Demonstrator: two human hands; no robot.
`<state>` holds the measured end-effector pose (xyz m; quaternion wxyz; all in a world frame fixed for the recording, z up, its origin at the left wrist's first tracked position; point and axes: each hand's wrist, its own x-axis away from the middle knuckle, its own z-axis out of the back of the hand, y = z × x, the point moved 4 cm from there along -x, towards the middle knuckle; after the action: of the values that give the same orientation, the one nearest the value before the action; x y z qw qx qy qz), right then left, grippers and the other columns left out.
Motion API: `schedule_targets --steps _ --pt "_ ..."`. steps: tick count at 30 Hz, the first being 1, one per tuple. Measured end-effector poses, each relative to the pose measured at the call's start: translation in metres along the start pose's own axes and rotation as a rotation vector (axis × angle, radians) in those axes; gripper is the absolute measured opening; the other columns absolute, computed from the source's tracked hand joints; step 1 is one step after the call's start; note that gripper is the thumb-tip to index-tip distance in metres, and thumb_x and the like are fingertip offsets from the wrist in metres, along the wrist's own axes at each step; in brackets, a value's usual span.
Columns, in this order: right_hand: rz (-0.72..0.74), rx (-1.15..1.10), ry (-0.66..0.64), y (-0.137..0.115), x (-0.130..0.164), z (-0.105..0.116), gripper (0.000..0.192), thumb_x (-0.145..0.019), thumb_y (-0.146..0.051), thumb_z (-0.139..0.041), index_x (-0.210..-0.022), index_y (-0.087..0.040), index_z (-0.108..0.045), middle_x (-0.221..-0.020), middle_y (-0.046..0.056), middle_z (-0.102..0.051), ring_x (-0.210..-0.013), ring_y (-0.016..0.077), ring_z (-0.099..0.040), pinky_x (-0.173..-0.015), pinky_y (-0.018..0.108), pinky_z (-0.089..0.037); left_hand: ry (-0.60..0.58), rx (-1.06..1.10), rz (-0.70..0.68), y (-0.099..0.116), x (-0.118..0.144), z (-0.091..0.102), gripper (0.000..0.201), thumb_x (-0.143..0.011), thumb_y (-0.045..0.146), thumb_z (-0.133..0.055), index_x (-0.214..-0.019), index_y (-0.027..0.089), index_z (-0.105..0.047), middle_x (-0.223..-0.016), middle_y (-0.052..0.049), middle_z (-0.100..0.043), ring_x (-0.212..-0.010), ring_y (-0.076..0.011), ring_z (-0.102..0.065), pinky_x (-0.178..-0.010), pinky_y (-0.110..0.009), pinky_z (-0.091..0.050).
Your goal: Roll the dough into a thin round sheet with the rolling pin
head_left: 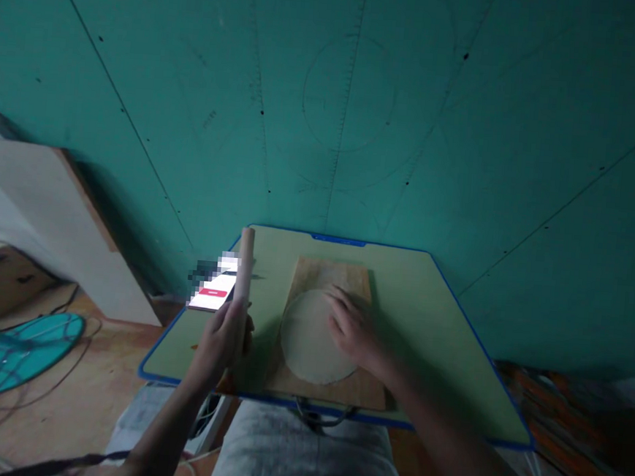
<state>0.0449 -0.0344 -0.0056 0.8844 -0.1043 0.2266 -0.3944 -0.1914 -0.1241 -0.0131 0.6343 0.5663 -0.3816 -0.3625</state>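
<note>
A thin round sheet of dough [303,339] lies flat on a wooden cutting board [278,378]. My right hand [350,327] rests on the dough's right side, palm down with its fingers stretched out toward the far edge. To the left of the board, my left hand [225,337] is wrapped around a wooden rolling pin [245,262]. The pin points away from me, its far end sticking out beyond the fist; its near part is hidden by my hand.
The board sits on a small pale green table [436,335] with a blue rim. A lit phone [213,292] lies at the table's left edge, beside the pin. A green wall [350,108] rises behind the table. A round turquoise base [39,352] and cables are on the floor at left.
</note>
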Motion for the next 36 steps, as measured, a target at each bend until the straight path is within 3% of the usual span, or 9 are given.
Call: schedule_targets --steps 3,6,22,27,31,36 --pt "0.048 0.122 -0.134 -0.014 -0.010 -0.018 0.047 -0.097 -0.024 -0.044 -0.140 -0.010 -0.056 -0.152 0.017 -0.050 -0.140 0.0269 -0.046 -0.118 0.044 -0.035 -0.008 0.063 0.040 -0.008 0.006 -0.002 0.060 -0.075 0.075 -0.060 -0.093 0.018 -0.057 -0.053 0.008 -0.051 -0.036 -0.0099 -0.044 -0.032 -0.019 -0.034" --pt "0.070 0.183 -0.201 -0.020 -0.014 -0.023 0.049 -0.099 -0.028 -0.044 -0.144 -0.011 -0.052 -0.155 0.016 -0.046 -0.144 0.0273 -0.041 -0.121 0.045 -0.029 -0.011 0.070 0.028 -0.012 0.007 -0.004 0.059 -0.075 0.075 -0.060 -0.092 0.018 -0.057 -0.051 0.008 -0.050 -0.036 -0.0099 -0.044 -0.031 -0.018 -0.032" --pt "0.135 0.188 -0.221 -0.012 -0.017 -0.017 0.049 -0.100 -0.030 -0.044 -0.146 -0.014 -0.052 -0.154 0.014 -0.048 -0.143 0.0257 -0.043 -0.121 0.046 -0.031 -0.011 -0.015 -0.013 -0.006 0.012 -0.007 0.053 -0.075 0.073 -0.060 -0.080 0.020 -0.054 -0.055 0.005 -0.053 -0.040 -0.0117 -0.050 -0.033 -0.020 -0.038" --pt "0.131 0.159 -0.246 0.018 -0.001 -0.012 0.052 -0.101 -0.031 -0.040 -0.151 -0.017 -0.045 -0.159 0.012 -0.041 -0.148 0.0231 -0.035 -0.122 0.048 -0.029 -0.008 -0.079 -0.042 -0.002 0.013 -0.007 0.052 -0.077 0.072 -0.058 -0.074 0.020 -0.053 -0.052 0.005 -0.052 -0.039 -0.0113 -0.048 -0.034 -0.019 -0.035" --pt "-0.031 0.263 -0.187 0.065 0.025 -0.001 0.057 -0.103 -0.038 -0.038 -0.153 -0.012 -0.040 -0.161 0.018 -0.033 -0.152 0.0291 -0.024 -0.122 0.056 -0.023 -0.011 -0.094 -0.051 0.002 0.014 -0.007 0.053 -0.075 0.073 -0.059 -0.074 0.020 -0.054 -0.052 0.004 -0.053 -0.041 -0.0117 -0.048 -0.035 -0.020 -0.037" --pt "-0.272 0.280 -0.082 0.116 0.062 0.011 0.056 -0.103 -0.039 -0.035 -0.153 -0.015 -0.040 -0.159 0.018 -0.038 -0.150 0.0299 -0.031 -0.118 0.057 -0.031 -0.006 -0.132 -0.049 0.003 0.014 -0.006 0.053 -0.073 0.072 -0.060 -0.075 0.020 -0.055 -0.052 0.004 -0.053 -0.041 -0.0120 -0.047 -0.036 -0.021 -0.037"
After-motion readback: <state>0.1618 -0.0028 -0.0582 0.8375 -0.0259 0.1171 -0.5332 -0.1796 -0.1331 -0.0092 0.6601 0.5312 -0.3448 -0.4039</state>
